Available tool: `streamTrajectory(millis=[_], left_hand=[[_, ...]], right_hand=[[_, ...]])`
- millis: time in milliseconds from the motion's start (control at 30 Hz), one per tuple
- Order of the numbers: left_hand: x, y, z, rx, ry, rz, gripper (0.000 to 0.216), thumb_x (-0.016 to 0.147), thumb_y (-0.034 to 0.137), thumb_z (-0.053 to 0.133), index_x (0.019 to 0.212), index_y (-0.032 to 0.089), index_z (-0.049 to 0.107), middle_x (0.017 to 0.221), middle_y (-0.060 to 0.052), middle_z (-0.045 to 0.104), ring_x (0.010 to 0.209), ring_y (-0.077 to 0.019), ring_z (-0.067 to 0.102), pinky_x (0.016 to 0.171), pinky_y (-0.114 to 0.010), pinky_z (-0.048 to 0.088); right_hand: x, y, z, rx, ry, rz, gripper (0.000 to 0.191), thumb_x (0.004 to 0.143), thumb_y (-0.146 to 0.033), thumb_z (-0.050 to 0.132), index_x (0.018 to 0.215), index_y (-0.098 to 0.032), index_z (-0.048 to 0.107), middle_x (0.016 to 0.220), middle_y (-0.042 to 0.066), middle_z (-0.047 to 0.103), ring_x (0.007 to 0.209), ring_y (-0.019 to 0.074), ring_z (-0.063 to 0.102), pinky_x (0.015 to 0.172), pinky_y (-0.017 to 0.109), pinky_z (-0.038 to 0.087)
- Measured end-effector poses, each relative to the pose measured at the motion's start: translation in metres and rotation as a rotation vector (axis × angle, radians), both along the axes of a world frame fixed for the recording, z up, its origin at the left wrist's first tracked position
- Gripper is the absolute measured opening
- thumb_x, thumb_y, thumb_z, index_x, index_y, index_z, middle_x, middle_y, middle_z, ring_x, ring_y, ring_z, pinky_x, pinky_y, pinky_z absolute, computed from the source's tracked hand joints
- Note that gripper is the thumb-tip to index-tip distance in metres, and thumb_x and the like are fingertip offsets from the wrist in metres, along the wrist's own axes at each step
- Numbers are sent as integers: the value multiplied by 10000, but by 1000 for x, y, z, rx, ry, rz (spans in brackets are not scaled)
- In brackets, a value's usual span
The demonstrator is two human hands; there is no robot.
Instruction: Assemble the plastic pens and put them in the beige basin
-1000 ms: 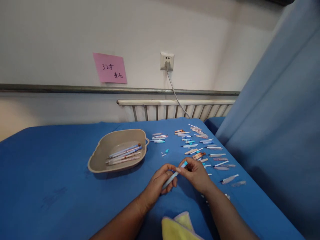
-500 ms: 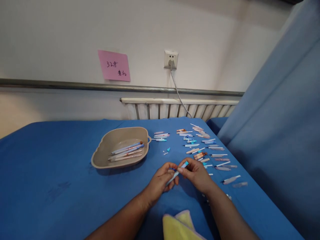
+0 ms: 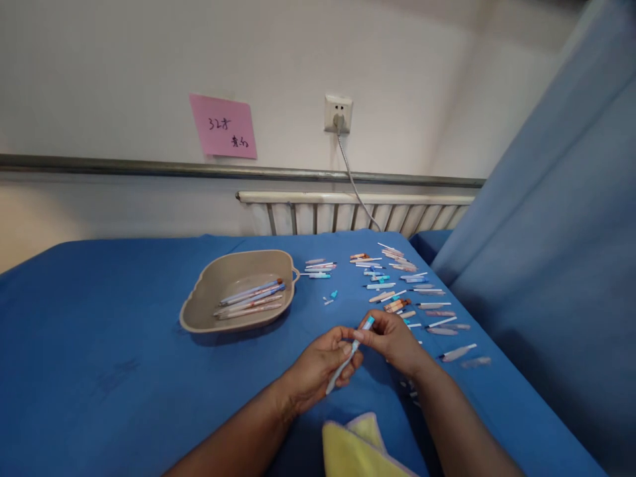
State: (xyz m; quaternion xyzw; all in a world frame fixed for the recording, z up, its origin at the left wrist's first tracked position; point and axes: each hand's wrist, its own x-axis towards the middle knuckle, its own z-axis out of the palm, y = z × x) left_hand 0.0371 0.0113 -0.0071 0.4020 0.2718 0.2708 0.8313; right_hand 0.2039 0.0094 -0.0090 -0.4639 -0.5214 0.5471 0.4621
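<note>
Held between both hands is a pen (image 3: pixel 334 380) with a pale barrel and a turquoise end, slanting up to the right. My left hand (image 3: pixel 315 368) is closed around its barrel, and the lower tip sticks out under the fingers. The thumb and fingers of my right hand (image 3: pixel 395 341) pinch the upper part near the turquoise end. Beyond my hands lie small turquoise and white pieces (image 3: pixel 334 295). Pen parts (image 3: pixel 397 305), some orange-brown, and white thin refills (image 3: pixel 441 322) are spread in rows to the right.
A beige basket (image 3: pixel 186 323) with several assembled pens (image 3: pixel 251 301) stands left of centre. A yellow cloth (image 3: pixel 350 450) lies at the front edge of the blue-covered table (image 3: pixel 99 318). A blue curtain (image 3: pixel 546 232) hangs on the right; a cable (image 3: pixel 354 182) runs down behind.
The pen has slid lower through my left hand and stands steeper, with more of its pale barrel showing below the fingers. Both hands keep their hold.
</note>
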Motion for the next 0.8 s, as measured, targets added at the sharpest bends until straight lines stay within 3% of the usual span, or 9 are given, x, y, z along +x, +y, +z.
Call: streamTrajectory(millis=[300, 500, 667, 800], left_hand=[[0, -2, 11, -145, 86, -16, 291, 797, 427, 597, 811, 199, 416, 598, 78, 366, 412, -18, 261, 404, -154, 125], [0, 1, 8, -175, 33, 25, 231, 813, 381, 586, 841, 179, 479, 602, 70, 369, 412, -16, 259, 398, -156, 136], [0, 0, 7, -186, 23, 58, 257, 800, 413, 572, 873, 181, 488, 622, 49, 435, 407, -28, 310, 392, -160, 155], [-2, 1, 7, -116, 60, 65, 244, 778, 362, 626, 835, 184, 470, 607, 71, 415, 393, -9, 254, 393, -151, 133]], right_hand=[[-9, -5, 9, 3, 6, 1, 324, 652, -442, 719, 624, -173, 541, 555, -54, 492, 539, 91, 402, 521, 215, 320], [-13, -8, 7, -7, 174, 43, 331, 708, -465, 670, 871, -177, 653, 655, -7, 555, 582, 114, 452, 569, 242, 345], [-14, -6, 5, -16, 133, -32, 312, 669, -470, 702, 701, -170, 621, 594, -29, 508, 556, 105, 421, 560, 237, 330], [-17, -4, 0, -16, 123, -62, 318, 680, -465, 697, 679, -163, 597, 570, -47, 477, 530, 88, 387, 539, 224, 306]])
